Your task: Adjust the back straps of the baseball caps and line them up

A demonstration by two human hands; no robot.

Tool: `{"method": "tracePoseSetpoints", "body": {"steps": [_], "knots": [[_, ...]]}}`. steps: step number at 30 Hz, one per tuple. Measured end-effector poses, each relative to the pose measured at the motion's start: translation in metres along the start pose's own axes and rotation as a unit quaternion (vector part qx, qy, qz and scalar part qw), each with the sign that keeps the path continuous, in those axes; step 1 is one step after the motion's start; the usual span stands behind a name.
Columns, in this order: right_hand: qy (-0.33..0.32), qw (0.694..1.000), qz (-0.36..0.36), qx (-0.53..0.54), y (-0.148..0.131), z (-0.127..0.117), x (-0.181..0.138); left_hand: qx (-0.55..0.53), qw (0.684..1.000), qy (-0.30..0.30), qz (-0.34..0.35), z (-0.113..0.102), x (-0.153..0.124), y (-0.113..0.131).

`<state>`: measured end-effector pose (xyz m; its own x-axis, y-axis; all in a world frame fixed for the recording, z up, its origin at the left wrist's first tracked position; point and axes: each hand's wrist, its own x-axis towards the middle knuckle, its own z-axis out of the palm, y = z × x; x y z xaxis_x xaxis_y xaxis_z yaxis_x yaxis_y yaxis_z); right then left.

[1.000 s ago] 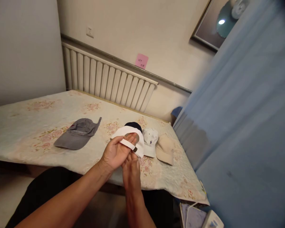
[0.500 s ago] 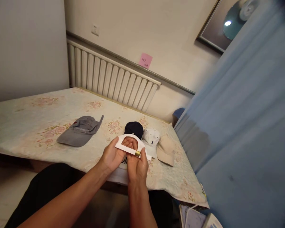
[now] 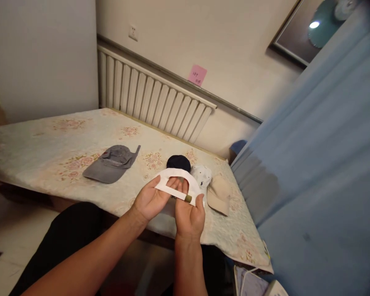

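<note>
Both hands hold a white cap (image 3: pixel 179 177) by its back, above the near edge of the bed. My left hand (image 3: pixel 150 200) grips the left end of the rear strap with the thumb on top. My right hand (image 3: pixel 189 216) pinches the strap by its small brass buckle (image 3: pixel 188 199). The strap opening faces me. Behind the cap a navy cap (image 3: pixel 179 162), a white cap with a small logo (image 3: pixel 202 174) and a beige cap (image 3: pixel 219 193) lie in a row on the floral bedspread (image 3: pixel 49 152). A grey cap (image 3: pixel 112 163) lies further left.
A white radiator (image 3: pixel 154 98) runs along the back wall with a pink sticky note (image 3: pixel 197 75) above it. A blue curtain (image 3: pixel 320 172) fills the right side. Papers and a box (image 3: pixel 255 283) sit on the floor by the bed's corner. My dark-trousered knee (image 3: pixel 70 230) is below left.
The white cap has turned so its strap opening faces me, and my right hand rose from under it to pinch the buckle. The view has shifted slightly left.
</note>
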<state>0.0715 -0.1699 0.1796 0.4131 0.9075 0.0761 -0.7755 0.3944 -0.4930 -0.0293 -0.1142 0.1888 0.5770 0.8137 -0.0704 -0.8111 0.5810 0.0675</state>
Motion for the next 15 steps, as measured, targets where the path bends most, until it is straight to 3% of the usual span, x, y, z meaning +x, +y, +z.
{"method": "tracePoseSetpoints", "body": {"steps": [11,15], "knots": [[0.019,0.999,0.007,0.028,-0.0012,-0.0051,-0.0009,-0.039,0.998,0.034,0.045,0.0019,-0.0043,0.0084],[0.022,0.999,-0.001,0.027,0.0005,-0.0067,-0.0016,-0.042,0.998,0.046,0.028,0.0024,-0.0053,0.0073]]}}
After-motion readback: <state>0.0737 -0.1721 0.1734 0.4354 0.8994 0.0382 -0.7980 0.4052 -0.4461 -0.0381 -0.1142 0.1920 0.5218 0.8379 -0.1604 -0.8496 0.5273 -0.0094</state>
